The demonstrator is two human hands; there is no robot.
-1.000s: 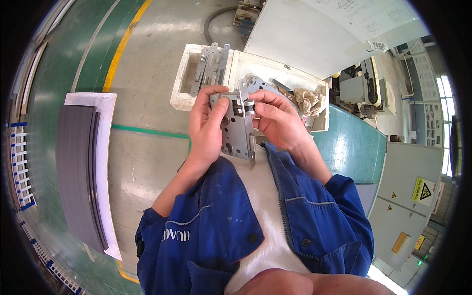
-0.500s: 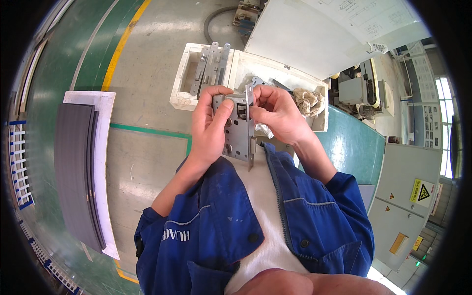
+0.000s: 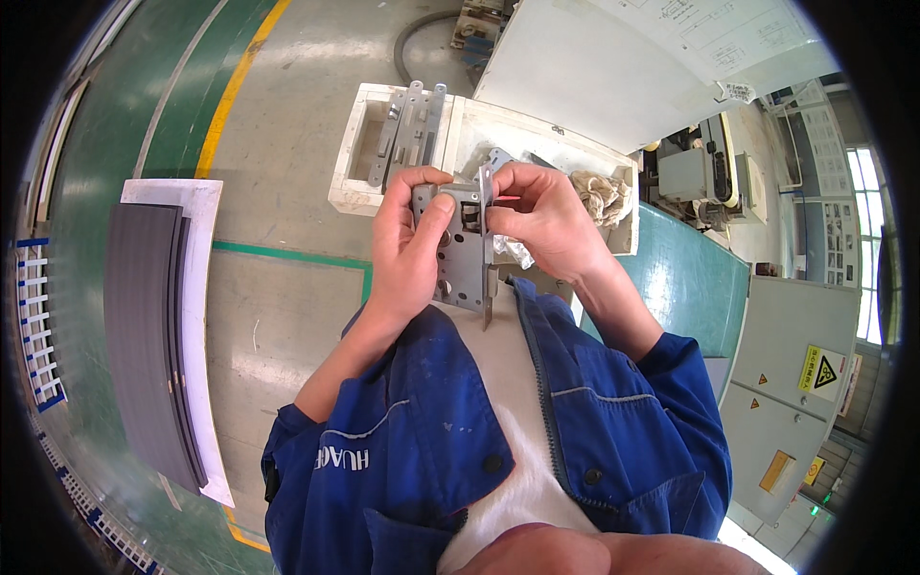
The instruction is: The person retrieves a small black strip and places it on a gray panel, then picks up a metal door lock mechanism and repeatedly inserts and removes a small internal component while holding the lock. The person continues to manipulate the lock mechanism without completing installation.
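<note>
1. Lock case (image 3: pixel 460 264), a flat grey metal body with several dark holes, is held up in front of the person's chest, between the two hands.
2. Its long narrow faceplate (image 3: pixel 487 251) runs along the right edge of the body, standing nearly upright and reaching beyond it at top and bottom.
3. The left hand (image 3: pixel 407 240) is closed on the lock case, thumb pressed on the broad face near the top and fingers wrapped about the upper left edge.
4. The right hand (image 3: pixel 548 228) is curled narrow, thumb and forefinger at the upper faceplate; whether they pinch some small part, I cannot tell.
5. Beyond the hands is a white box (image 3: pixel 491 132) with compartments; long metal strips (image 3: pixel 410 134) lie over its left one.
6. On the right side of the box is a crumpled beige cloth (image 3: pixel 602 199).
7. Clear plastic (image 3: pixel 516 252) shows just below the right hand, partly hidden.
8. A green surface (image 3: pixel 690 268) extends to the right of the box.
</note>
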